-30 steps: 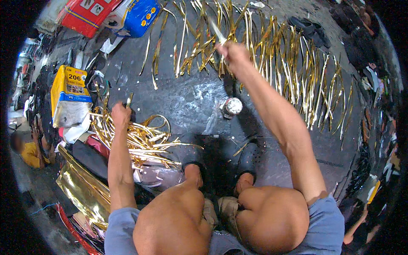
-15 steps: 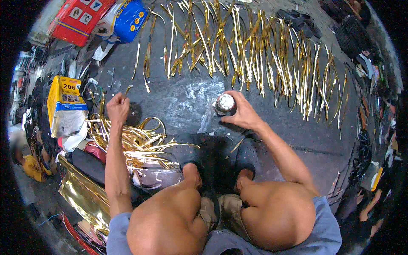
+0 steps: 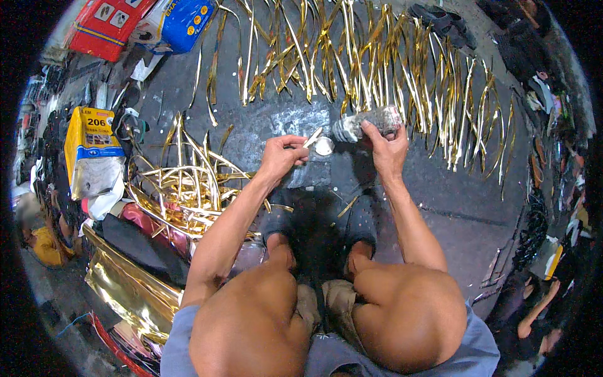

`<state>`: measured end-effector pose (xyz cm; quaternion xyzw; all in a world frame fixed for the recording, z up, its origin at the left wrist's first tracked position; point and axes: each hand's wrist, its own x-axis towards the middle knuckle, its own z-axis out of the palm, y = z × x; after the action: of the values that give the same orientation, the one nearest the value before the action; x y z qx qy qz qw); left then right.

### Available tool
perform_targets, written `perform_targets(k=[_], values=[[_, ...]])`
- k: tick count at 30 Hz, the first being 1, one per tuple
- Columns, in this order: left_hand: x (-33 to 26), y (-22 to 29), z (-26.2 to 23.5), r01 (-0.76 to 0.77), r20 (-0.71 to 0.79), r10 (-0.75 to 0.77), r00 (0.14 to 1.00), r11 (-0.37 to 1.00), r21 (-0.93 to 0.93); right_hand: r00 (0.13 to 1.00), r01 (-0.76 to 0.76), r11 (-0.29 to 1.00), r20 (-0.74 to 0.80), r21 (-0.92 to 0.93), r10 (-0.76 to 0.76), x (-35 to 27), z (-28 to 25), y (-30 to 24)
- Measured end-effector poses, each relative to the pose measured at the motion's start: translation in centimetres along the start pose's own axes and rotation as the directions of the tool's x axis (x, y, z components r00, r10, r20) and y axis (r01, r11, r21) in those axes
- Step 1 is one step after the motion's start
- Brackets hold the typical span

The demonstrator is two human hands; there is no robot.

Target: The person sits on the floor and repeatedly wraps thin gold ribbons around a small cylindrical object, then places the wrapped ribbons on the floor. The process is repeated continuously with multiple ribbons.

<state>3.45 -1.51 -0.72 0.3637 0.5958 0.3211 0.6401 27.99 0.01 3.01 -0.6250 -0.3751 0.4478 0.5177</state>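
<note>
My right hand (image 3: 388,147) is wrapped round a cloudy, stained jar (image 3: 358,127), held tipped on its side with one end toward the left. My left hand (image 3: 282,154) is closed, pinching a short, thin gold strip (image 3: 313,137) that points up and right. Between the hands, close to the strip's tip, is a small round white patch (image 3: 324,146); I cannot tell whether it is a lid or a pool of something. Under both hands lies the dark mat (image 3: 251,135), smeared white there.
Many gold strips (image 3: 370,69) lie in a row across the far side. A loose gold heap (image 3: 195,195) sits by my left arm, near a gold sheet (image 3: 129,283). Yellow-blue (image 3: 94,151), red (image 3: 103,31) and blue (image 3: 182,28) packages stand left. Dark sandals (image 3: 443,24) lie far right.
My left hand has moved right from beside the gold heap to the middle, carrying the strip. My right hand has lifted and tipped the jar, which was upright. The white patch now shows.
</note>
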Motion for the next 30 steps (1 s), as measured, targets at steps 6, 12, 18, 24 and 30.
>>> perform_targets(k=[6,12,18,24,30], values=[[-0.2,-0.3,0.6,0.126,0.098,-0.110,0.989,0.975,-0.182,0.969,0.231,0.953,0.136,-0.195,-0.208,-2.3,3.6,-0.3],[-0.9,-0.3,-1.0,0.144,0.242,-0.114,0.964,0.984,-0.109,0.992,0.129,0.874,0.066,-0.469,-0.111,-0.9,0.4,2.0],[3.3,0.1,0.1,-0.070,0.069,0.050,0.996,0.947,0.314,0.976,0.218,0.904,0.076,-0.368,-0.205,-0.1,-0.6,1.3],[5.3,-1.6,0.7,-0.113,0.012,0.124,0.992,0.851,0.513,0.887,0.436,0.736,0.384,-0.518,-0.256,-1.5,3.3,3.6],[1.9,-0.4,2.2,-0.574,0.242,0.521,0.819,0.754,0.321,0.765,0.643,0.584,0.447,-0.495,-0.463,-2.5,3.0,5.4]])
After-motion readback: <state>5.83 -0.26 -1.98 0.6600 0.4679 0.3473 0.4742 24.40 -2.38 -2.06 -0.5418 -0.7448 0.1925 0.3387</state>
